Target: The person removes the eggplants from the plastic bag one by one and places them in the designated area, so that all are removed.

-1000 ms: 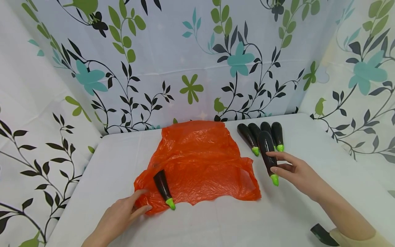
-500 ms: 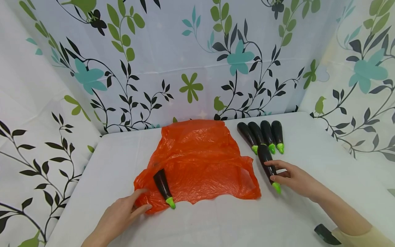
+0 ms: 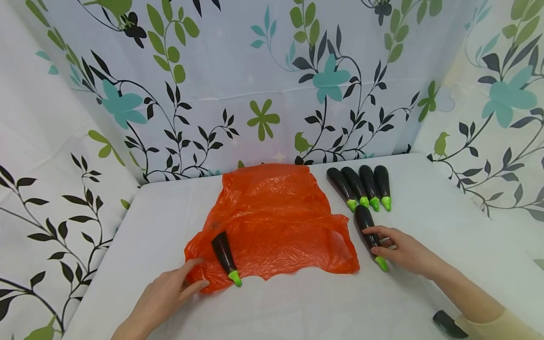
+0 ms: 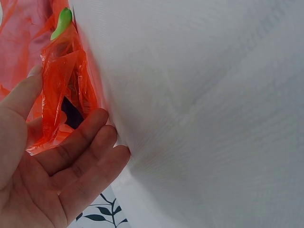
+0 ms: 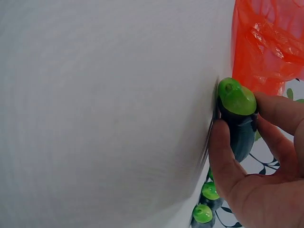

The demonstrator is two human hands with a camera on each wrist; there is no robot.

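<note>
My right hand pinches a dark purple eggplant between thumb and fingers, near its bright green stem end. In the right wrist view the green cap faces the camera, close over the white tabletop. An orange-red plastic bag lies flattened in the middle of the table. My left hand holds the bag's front left corner, thumb and fingers on either side of the film. One eggplant lies partly inside the bag there, its green stem sticking out of the mouth; its far end is hidden by the film.
Several more eggplants lie side by side at the back right, stems toward me. A white cloth covers the table. Patterned curtains stand behind and at both sides. A dark band sits at the right sleeve.
My right hand has drawn the eggplant toward me, away from the row at the back, and lowered it toward the table. The left hand, bag and bagged eggplant look unmoved.
</note>
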